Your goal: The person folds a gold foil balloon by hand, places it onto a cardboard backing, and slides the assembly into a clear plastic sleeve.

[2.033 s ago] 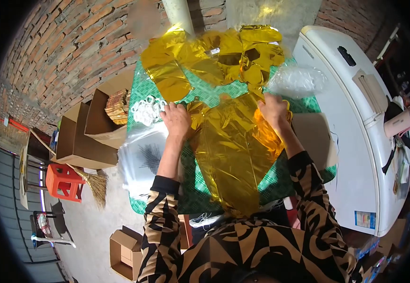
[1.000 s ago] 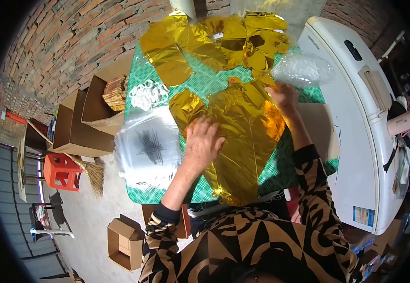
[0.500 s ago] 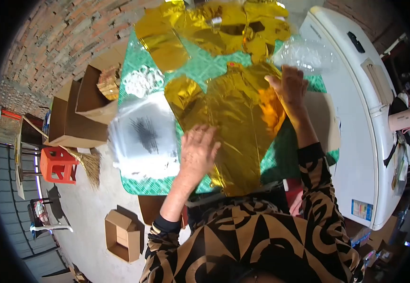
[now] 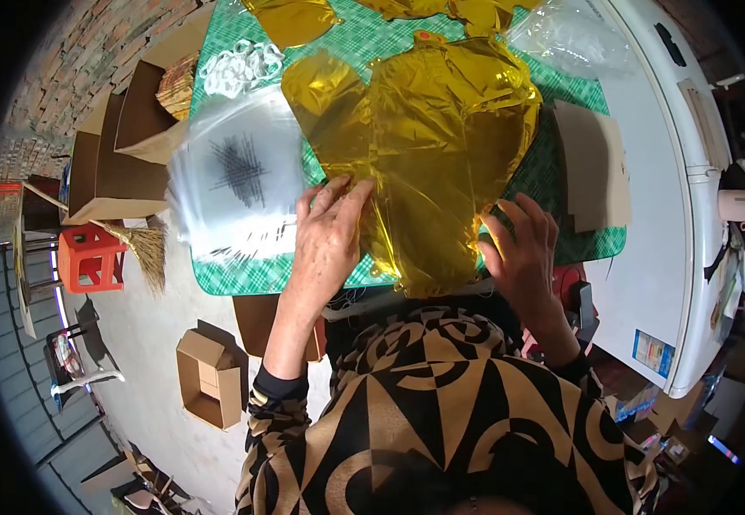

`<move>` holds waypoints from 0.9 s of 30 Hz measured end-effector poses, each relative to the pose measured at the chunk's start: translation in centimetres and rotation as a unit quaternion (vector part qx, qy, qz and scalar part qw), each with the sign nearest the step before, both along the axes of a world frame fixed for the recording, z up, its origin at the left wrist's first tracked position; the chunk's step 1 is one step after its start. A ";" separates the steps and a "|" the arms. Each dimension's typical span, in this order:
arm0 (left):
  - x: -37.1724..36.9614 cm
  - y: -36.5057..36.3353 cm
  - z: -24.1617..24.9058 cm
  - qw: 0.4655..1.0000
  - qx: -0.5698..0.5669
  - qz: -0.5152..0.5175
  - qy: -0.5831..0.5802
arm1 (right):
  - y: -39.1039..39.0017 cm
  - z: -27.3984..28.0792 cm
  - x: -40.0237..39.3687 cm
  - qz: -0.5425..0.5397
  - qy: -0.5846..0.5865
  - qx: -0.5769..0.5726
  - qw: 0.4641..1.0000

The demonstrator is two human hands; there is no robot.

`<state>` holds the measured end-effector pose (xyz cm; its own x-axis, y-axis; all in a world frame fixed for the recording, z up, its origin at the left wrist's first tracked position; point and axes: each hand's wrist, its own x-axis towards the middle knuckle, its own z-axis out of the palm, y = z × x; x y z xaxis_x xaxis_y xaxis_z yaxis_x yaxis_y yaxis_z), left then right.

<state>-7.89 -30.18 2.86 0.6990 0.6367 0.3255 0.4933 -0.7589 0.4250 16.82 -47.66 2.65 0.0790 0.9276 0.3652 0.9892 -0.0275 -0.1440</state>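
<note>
A flat gold foil balloon (image 4: 428, 163) lies on the green patterned tabletop (image 4: 166, 287) in front of me. It is deflated and creased, with a rounded lobe at its upper left and a small orange-red mark on its top tab. My left hand (image 4: 328, 232) rests at its lower left edge, fingers extended and tips touching the foil. At the lower right edge is my right hand (image 4: 522, 253), fingers bent but apart, with thumb and fingertips by the foil's rim. Left of the balloon lies a stack of clear plastic bags (image 4: 235, 176) with dark printing.
White rings (image 4: 239, 69) lie in a pile behind the bags. More gold foil (image 4: 295, 21) and clear plastic (image 4: 574, 39) cover the far side. A cardboard piece (image 4: 594, 167) lies at right, beside a white appliance (image 4: 660, 215). Boxes (image 4: 209, 378) and a red stool (image 4: 89, 257) stand left.
My right hand has come down from the balloon's upper right to its lower right edge. The orange fold there now lies flat. My left hand moved slightly left, and the view shifted.
</note>
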 end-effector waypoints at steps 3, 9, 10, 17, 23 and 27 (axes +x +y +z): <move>-0.1 0.0 -0.4 1.000 0.005 0.004 0.010 | -0.6 -0.5 -1.0 -0.002 0.006 0.004 1.000; -0.3 -0.2 -0.6 1.000 -0.023 0.010 -0.017 | 0.5 -1.2 -3.0 0.007 0.034 0.024 0.999; -0.3 -0.1 -0.7 0.999 -0.032 0.010 -0.028 | 0.7 -1.3 -3.2 0.009 0.039 0.022 0.999; -0.7 -0.9 0.0 0.991 -0.105 0.013 -0.076 | 0.2 -0.6 -3.7 0.055 0.089 0.001 0.994; -0.8 -1.3 -0.1 0.990 -0.120 0.018 -0.077 | 0.0 -1.6 -4.3 0.204 0.029 0.001 0.979; -0.9 -1.4 0.3 0.981 -0.173 0.019 -0.089 | 0.2 -1.4 -3.9 0.181 0.087 0.050 0.978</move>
